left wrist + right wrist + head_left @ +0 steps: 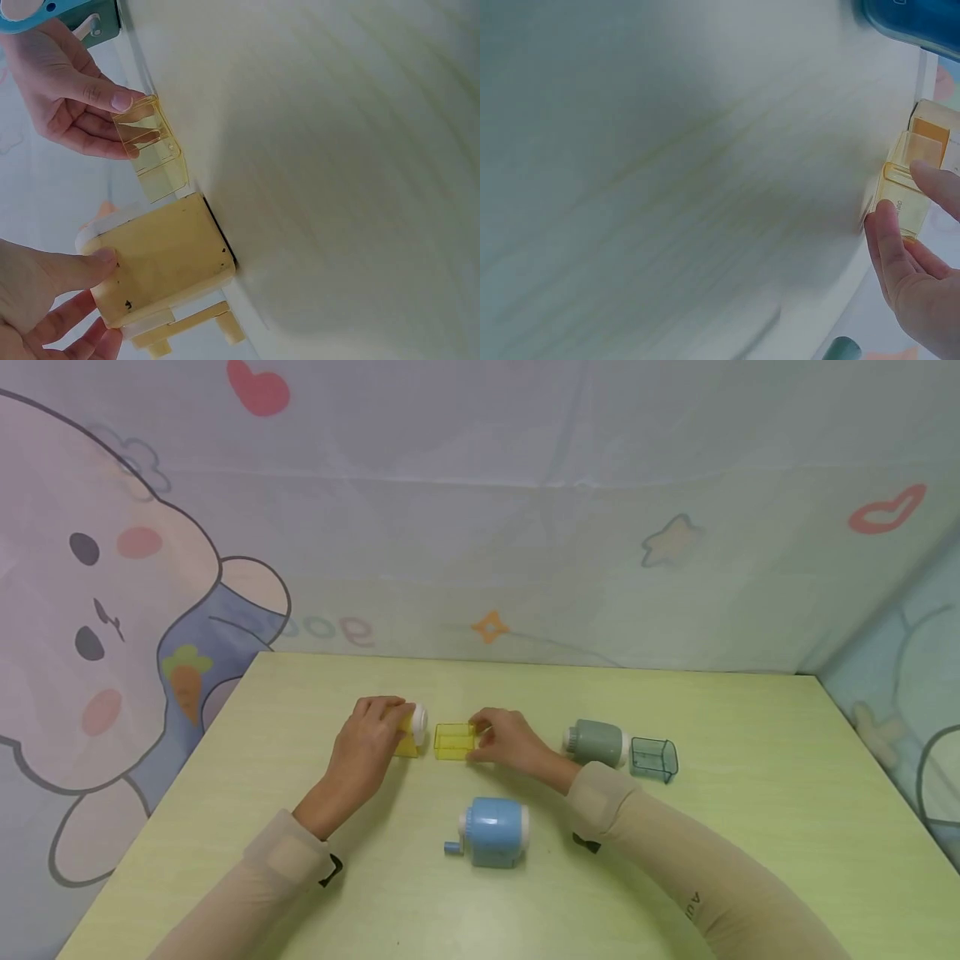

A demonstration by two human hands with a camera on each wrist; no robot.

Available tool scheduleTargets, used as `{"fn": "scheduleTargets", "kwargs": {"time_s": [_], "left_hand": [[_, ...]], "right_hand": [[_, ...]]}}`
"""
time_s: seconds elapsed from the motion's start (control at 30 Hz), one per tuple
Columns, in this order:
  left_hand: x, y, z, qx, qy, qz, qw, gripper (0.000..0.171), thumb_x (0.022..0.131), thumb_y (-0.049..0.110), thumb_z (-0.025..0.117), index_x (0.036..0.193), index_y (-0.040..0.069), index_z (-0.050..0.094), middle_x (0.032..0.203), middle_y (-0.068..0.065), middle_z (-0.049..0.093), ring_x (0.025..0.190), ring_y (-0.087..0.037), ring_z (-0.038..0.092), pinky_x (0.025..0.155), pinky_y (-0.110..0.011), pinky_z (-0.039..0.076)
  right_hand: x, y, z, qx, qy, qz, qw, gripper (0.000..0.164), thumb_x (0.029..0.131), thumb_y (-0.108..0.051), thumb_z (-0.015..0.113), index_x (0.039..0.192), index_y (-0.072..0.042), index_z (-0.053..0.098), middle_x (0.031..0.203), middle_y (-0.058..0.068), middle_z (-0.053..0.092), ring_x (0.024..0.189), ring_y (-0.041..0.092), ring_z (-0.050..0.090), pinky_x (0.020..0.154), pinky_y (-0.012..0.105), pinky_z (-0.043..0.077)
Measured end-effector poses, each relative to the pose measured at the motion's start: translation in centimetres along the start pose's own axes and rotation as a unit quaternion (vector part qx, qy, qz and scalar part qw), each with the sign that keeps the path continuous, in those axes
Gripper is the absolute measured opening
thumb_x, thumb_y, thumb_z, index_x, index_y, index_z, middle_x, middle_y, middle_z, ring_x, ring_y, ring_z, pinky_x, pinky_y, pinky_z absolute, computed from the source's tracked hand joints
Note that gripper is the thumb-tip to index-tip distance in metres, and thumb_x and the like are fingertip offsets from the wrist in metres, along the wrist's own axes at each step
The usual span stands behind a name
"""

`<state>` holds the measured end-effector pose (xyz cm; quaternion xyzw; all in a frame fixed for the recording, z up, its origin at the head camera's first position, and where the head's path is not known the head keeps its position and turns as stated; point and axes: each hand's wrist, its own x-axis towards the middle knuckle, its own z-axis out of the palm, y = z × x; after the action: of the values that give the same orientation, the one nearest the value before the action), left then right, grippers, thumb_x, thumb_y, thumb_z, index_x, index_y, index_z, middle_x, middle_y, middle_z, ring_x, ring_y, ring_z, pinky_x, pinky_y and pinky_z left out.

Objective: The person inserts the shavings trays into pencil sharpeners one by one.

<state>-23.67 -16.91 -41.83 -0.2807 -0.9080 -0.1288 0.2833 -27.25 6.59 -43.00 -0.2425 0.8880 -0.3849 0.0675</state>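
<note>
My left hand (pixel 366 745) grips a yellow crank pencil sharpener (pixel 169 255) on the table, thumb on one side and fingers on the other. Most of its body is hidden behind the hand in the head view, where its white end (pixel 422 720) faces right. Just to the right, a clear yellow shavings drawer (pixel 452 742) is pinched between the thumb and fingers of my right hand (pixel 516 743). In the head view a small gap separates drawer and sharpener. The left wrist view shows the sharpener's yellow crank handle (pixel 184 328).
A blue crank sharpener (pixel 497 832) stands nearer the front, between the forearms. Right of my right hand lie a green sharpener (pixel 600 743) and its clear green drawer (pixel 654 758). Behind the table (pixel 360 893) hangs a printed cloth (pixel 465 527).
</note>
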Motion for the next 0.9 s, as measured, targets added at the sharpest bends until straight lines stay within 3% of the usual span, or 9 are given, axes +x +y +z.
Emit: {"fn": "scheduleTargets", "kwargs": {"time_s": [0.2,0.5,0.9], "left_hand": [[-0.1,0.0,0.0,-0.009,-0.002,-0.005,0.9999,0.041,0.075,0.003,0.073,0.113,0.004,0.059,0.112,-0.012,0.053,0.102,-0.029,0.046,0.074,-0.035,0.05],[-0.1,-0.2,0.1,-0.01,0.003,0.0,0.9999,0.042,0.074,0.002,0.072,0.113,0.005,0.059,0.112,-0.012,0.053,0.101,-0.029,0.046,0.072,-0.035,0.05],[-0.2,-0.3,0.0,-0.014,0.002,-0.004,0.9999,0.043,0.074,0.002,0.073,0.114,0.005,0.058,0.112,-0.011,0.053,0.103,-0.029,0.045,0.072,-0.035,0.05]], "right_hand": [[0.3,-0.3,0.3,0.008,-0.001,-0.002,1.0,0.05,0.07,-0.011,0.078,0.112,0.005,0.055,0.102,0.016,0.06,0.082,0.022,0.059,0.071,0.025,0.05],[1.2,-0.6,0.7,-0.014,0.001,0.007,1.0,0.051,0.068,-0.014,0.081,0.109,0.004,0.057,0.099,0.014,0.061,0.079,0.014,0.058,0.072,0.023,0.049],[2.1,-1.1,1.1,-0.01,-0.012,0.003,1.0,0.048,0.068,-0.015,0.081,0.106,0.004,0.058,0.098,0.013,0.061,0.085,0.019,0.057,0.076,0.026,0.048]]}}
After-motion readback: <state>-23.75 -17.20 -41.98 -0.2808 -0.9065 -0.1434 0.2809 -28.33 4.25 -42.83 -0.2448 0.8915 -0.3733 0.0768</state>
